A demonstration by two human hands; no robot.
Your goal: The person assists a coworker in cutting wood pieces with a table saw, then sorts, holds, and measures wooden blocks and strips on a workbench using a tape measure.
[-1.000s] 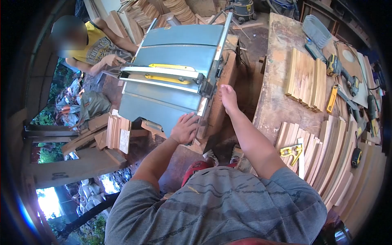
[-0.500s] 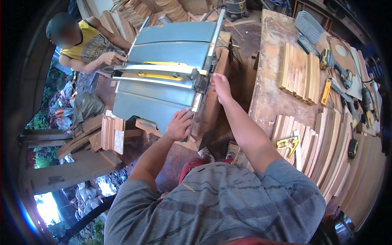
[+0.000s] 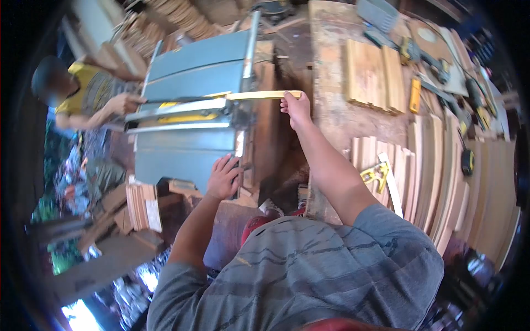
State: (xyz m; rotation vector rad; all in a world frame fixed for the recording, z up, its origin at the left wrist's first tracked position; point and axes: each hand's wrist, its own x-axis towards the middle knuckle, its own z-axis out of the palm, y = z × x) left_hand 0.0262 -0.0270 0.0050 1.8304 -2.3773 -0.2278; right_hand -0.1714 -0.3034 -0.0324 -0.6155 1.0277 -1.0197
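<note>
A table saw (image 3: 176,151) with a blue-grey top and a metal fence (image 3: 185,128) stands in front of me. My right hand (image 3: 297,109) is closed on the near end of a narrow wooden strip (image 3: 259,95), which sticks out past the saw's right edge beside the fence. My left hand (image 3: 223,179) lies with fingers spread on the near right edge of the saw top, holding nothing. Across the saw, a co-worker's hand (image 3: 126,103) grips a thin dark stick pointing along the fence toward the strip.
On the workbench (image 3: 328,121) at right lie wood pieces (image 3: 367,77), a drill (image 3: 430,58), a combination square (image 3: 378,175) and a tape measure (image 3: 467,161). Longer boards (image 3: 436,171) lie near them. A small stack of boards (image 3: 142,207) is left of the saw.
The wooden strip now extends from the saw's right edge in my right hand. My left hand stays on the saw's edge. The view has shifted, moving the scene leftward.
</note>
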